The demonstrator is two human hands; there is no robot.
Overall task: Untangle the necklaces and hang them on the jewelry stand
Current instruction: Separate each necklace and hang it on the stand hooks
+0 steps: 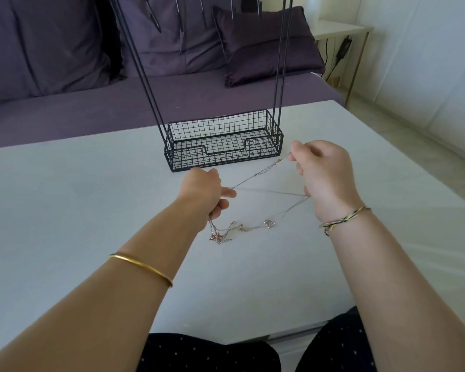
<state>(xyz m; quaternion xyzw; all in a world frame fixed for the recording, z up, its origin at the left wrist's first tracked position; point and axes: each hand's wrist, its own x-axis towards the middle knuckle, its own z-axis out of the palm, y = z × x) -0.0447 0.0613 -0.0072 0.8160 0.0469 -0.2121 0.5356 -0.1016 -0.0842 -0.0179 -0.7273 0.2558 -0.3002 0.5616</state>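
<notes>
Necklaces (226, 232): thin silver and rose-gold chains in a tangle, the knotted part and several clasps lying on the white counter (65, 210) between the two wrists, with strands pulled taut up to both hands.
Lap (212, 353): dark fabric with pale dots, at the counter's near edge.
Left forearm: a plain gold bangle (142, 267).
Right wrist: a woven cord bracelet (341, 220).
Left hand (207, 190): fingers curled, the grip pinching the chains where two strands fan out to the right; another length drops from under the fist to the tangle.
Right hand (322, 173): thumb and forefinger grip pinching a chain end next to a rose-gold clasp (279, 159); the lower fingers catch further strands.
Jewelry stand (223, 140): black wire, its basket base on the counter just beyond the hands, thin uprights rising to hooks at the top edge.
Background: a purple sofa (65, 108) with cushions; a white side table (338, 29) at the right.
</notes>
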